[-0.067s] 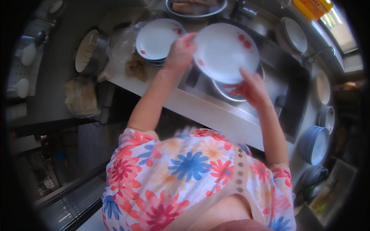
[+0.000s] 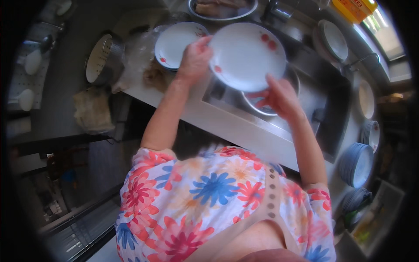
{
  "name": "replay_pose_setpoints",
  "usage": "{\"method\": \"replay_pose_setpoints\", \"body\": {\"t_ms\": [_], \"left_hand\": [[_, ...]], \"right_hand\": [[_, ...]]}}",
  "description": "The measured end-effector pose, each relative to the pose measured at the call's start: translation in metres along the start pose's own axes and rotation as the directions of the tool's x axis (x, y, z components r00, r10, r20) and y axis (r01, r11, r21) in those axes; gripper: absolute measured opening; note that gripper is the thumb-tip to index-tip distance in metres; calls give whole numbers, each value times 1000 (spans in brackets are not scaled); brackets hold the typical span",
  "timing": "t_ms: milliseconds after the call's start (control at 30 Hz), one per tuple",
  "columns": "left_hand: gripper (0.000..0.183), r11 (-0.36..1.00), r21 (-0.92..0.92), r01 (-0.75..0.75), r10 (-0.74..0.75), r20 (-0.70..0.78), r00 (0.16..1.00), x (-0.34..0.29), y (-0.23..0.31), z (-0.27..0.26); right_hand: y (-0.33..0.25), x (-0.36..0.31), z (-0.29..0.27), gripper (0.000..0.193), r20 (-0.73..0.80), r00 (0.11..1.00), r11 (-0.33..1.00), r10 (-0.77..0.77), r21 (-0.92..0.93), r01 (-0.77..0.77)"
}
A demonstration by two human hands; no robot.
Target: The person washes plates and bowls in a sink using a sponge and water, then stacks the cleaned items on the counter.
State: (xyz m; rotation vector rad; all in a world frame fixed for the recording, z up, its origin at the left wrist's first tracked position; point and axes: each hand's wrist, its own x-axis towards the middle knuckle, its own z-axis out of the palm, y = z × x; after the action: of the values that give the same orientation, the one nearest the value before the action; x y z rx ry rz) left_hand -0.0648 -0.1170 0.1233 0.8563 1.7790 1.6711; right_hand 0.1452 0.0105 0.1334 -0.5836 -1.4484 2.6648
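Observation:
A white plate (image 2: 248,56) with red cherry-like prints is lifted over the sink (image 2: 214,94), its face tilted up. My left hand (image 2: 195,59) grips its left edge, fingers closed on the rim. On the lower right edge, my right hand (image 2: 281,94) has its thumb on the plate's face, other fingers beneath. Just left of the held plate, a stack of similar plates (image 2: 176,43) rests on the counter, partly covered by my left hand. Under the held plate, a round metal basin (image 2: 266,111) stands in the sink, mostly hidden.
A metal bowl with food (image 2: 222,15) stands at the back. Left of the plate stack lies clear plastic wrapping (image 2: 139,54), near a pot with a perforated insert (image 2: 99,59). Along the right are a faucet (image 2: 366,56), stacked plates (image 2: 358,163) and more bowls (image 2: 334,40).
The held plate and both hands have shifted slightly left, toward the plate stack. My grip on the plate is the same.

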Motion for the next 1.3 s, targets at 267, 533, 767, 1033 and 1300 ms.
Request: {"method": "replay_pose_setpoints", "body": {"t_ms": [267,533,767,1033,1300], "left_hand": [[31,995,53,-90,103,-362,926,4,-10,-127],[31,975,177,137,-53,-412,910,8,-41,-152],[31,883,440,163,50,-434,899,13,-45,-143],[32,436,877,200,276,-342,898,8,-17,-124],[24,622,645,-443,513,91,853,-15,19,-4]], "right_hand": [[20,-6,-23,38,-102,987,975,121,-173,-137],[35,-73,-85,32,-431,901,998,55,9,-57],[44,-100,-102,32,-549,833,997,73,44,-58],[43,-73,-115,31,-618,782,952,83,-182,-245],[116,56,-137,43,-354,921,89,-164,-935,-343]]}}
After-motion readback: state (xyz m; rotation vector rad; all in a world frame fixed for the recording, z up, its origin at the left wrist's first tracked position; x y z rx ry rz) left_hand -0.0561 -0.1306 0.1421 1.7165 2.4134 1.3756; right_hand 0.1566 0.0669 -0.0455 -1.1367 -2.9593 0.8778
